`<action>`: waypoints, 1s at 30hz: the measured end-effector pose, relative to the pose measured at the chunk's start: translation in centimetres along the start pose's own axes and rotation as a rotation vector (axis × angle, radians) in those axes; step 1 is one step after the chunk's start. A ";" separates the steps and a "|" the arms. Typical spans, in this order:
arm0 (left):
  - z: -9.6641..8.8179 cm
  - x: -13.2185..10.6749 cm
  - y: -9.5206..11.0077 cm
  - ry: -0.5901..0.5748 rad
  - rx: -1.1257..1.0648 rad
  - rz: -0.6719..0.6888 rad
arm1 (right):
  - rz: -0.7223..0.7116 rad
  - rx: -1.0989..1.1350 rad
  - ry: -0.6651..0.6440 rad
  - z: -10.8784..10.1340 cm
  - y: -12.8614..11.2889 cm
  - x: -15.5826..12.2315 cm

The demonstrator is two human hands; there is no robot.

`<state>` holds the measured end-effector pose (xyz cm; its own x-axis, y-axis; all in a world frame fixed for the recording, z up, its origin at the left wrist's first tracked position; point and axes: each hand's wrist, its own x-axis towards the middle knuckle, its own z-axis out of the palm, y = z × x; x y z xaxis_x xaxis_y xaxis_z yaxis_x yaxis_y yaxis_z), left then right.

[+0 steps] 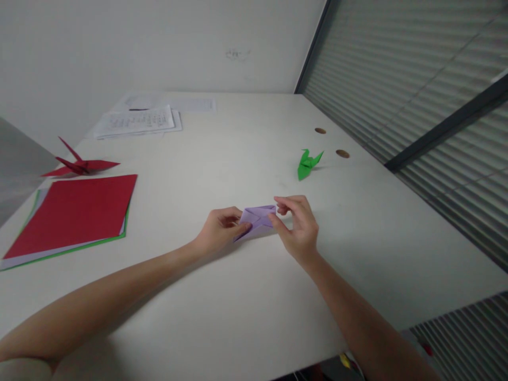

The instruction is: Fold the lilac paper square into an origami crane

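Note:
A small folded lilac paper (257, 217) lies on the white table (246, 296) in the middle of the view. My left hand (220, 229) grips its left side with curled fingers. My right hand (298, 228) pinches its right edge between thumb and fingertips. Both hands rest low on the table, close together, with the paper between them.
A stack of coloured sheets with a red one on top (73, 214) lies at the left. A red paper crane (79, 164) sits behind it. A green folded paper figure (307, 163) stands at the right, near two round brown spots (342, 153). Printed pages (137, 121) lie at the back. Blinds run along the right.

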<state>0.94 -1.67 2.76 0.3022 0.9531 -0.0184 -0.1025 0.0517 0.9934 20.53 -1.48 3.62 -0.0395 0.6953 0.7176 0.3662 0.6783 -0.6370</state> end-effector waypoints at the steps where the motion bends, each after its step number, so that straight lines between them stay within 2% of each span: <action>1: 0.0 0.0 0.0 0.001 0.002 0.005 | 0.023 0.027 -0.007 0.0 0.0 0.0; 8: -0.3 0.1 -0.2 0.021 0.040 0.040 | 0.169 0.212 -0.091 -0.2 -0.4 0.6; 14: 0.1 0.1 0.2 0.064 -0.051 0.031 | 0.309 0.302 -0.066 -0.1 -0.4 0.9; 22: 0.1 0.0 0.4 0.096 -0.078 -0.008 | 0.405 0.314 -0.031 0.2 0.7 0.4; 26: 0.1 0.0 0.3 0.073 -0.080 0.013 | 0.317 0.239 -0.040 0.2 1.1 0.2; 30: 0.1 0.1 0.1 0.074 -0.081 0.009 | 0.056 0.015 -0.025 0.0 0.7 0.2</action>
<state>1.07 -1.65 2.85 0.2300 0.9730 -0.0205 -0.1825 0.0638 0.9811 20.79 -0.88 3.37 -0.0424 0.7378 0.6737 0.3548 0.6415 -0.6802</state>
